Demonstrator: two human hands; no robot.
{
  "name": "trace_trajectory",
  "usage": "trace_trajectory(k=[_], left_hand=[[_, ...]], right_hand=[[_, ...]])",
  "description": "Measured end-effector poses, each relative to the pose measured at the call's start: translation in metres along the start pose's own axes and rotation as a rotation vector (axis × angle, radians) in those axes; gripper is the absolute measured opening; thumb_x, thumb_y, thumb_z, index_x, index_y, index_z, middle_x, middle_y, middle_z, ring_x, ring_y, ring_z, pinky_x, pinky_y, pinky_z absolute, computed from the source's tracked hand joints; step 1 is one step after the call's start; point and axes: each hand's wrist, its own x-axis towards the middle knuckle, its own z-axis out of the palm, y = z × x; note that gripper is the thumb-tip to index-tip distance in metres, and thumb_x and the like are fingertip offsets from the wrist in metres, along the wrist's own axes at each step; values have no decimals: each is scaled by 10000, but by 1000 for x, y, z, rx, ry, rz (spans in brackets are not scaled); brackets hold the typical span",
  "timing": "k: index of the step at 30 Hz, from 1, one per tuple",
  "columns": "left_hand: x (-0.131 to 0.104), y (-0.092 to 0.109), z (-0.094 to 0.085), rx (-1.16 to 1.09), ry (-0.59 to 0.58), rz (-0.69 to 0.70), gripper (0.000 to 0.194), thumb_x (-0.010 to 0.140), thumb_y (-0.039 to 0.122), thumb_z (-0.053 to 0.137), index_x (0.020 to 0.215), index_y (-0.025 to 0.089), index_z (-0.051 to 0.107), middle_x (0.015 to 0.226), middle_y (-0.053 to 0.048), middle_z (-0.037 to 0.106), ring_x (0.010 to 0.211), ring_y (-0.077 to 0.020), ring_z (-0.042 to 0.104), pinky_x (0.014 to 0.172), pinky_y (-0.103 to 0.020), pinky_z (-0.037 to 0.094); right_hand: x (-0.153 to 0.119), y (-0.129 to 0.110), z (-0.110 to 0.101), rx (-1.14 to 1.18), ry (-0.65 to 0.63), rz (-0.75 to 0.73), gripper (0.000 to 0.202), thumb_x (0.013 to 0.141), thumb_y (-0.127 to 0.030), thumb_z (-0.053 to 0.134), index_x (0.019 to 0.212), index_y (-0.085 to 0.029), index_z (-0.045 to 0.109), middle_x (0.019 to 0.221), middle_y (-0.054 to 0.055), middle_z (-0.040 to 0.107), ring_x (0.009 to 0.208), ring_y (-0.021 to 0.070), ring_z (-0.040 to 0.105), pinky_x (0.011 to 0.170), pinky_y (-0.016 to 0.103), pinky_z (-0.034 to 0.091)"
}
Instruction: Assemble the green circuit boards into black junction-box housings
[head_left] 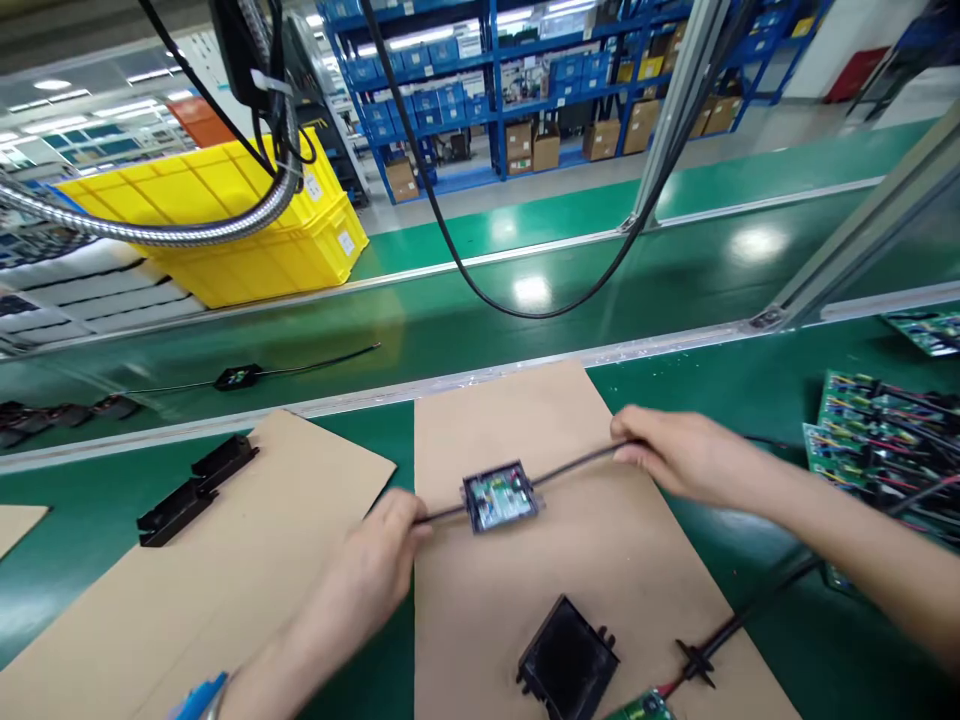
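Observation:
Between my hands hangs a small black plastic housing (pixel 501 497) with a green circuit board showing in its open top. A black cable leaves it on each side. My left hand (pixel 390 535) is closed on the left cable (pixel 444 514), near the housing. My right hand (pixel 664 452) pinches the right cable (pixel 574 465) farther out. Below, on the cardboard sheet (pixel 480 620), lies an empty black housing (pixel 568 658). Beside it, partly cut off by the frame's bottom edge, is another circuit board (pixel 643 708) wired to a thick black cable with a strain relief (pixel 696 662).
Wired circuit boards (pixel 885 440) are piled at right. Two black housings (pixel 196 490) rest on the left cardboard (pixel 247 560). Beyond the metal rail, a cabled unit (pixel 238 377) lies on the green surface, with a yellow crate (pixel 262 240) behind. A black cable loop (pixel 525 314) hangs ahead.

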Motion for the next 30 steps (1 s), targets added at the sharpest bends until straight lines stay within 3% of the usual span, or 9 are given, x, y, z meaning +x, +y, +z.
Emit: trace_trajectory(k=[4,7,10,12,15,19,22,25,30], left_hand=[[96,-29,-32,156,100,-111,145,961,235,407,924,190,539,949,-70,611,833,-220,617,688,-310,478],[176,-44,-40,189,141,-139,167,968,243,449,1019,153,580,1043,-96,623,935,-234,617,790,-357,489],[226,-48,-34,192,146,-155,274,958,336,541,1149,143,578,1160,-92,604,1025,-233,600,900,-439,482],[233,-46,-27,176,141,-142,324,943,319,564,1208,132,559,1267,-130,561,1131,-274,561,982,-499,425],[198,-31,-18,111,92,-63,279,929,220,520,1185,122,575,1344,-166,523,1247,-330,486,1056,-529,327],[97,16,-15,-88,-88,117,230,949,332,502,1123,223,605,1185,-47,637,1115,-217,589,978,-361,451],[20,62,-9,-445,-343,188,571,823,537,661,1269,217,505,1203,-85,606,1037,-238,617,874,-353,533],[-24,90,11,-433,-361,150,904,641,527,807,1359,164,394,1208,-148,563,1013,-306,607,836,-444,561],[-16,87,38,-390,-173,220,677,776,140,619,1392,135,339,1318,-170,502,1179,-295,517,1016,-503,465]], right_hand=[[65,62,-43,-160,146,-4,254,936,-324,436,1016,-206,646,1045,70,694,954,232,636,840,347,479],[119,99,-65,-239,178,103,292,929,-268,437,1060,-169,678,1098,103,693,1024,267,620,882,375,468],[151,108,-70,-292,207,213,318,910,-196,458,1136,-113,665,1114,171,670,1061,321,597,878,446,456],[151,93,-62,-294,183,218,323,889,-174,506,1171,-115,652,1156,177,646,1091,321,580,894,448,448],[109,40,-38,-214,33,87,237,875,-210,577,1085,-184,686,1137,101,656,1023,237,608,896,351,458],[10,-57,1,190,-359,-200,131,883,-343,616,870,-222,665,918,35,658,885,196,607,786,312,488],[-43,-102,35,252,-361,-142,337,735,-403,762,952,-188,620,975,81,628,958,265,561,809,386,487],[-54,-108,60,224,-245,-69,183,784,-273,692,894,-177,580,947,78,604,901,243,532,778,387,472],[-58,-92,49,180,-209,-32,131,843,-282,639,878,-187,556,937,74,577,905,243,510,801,410,457]])
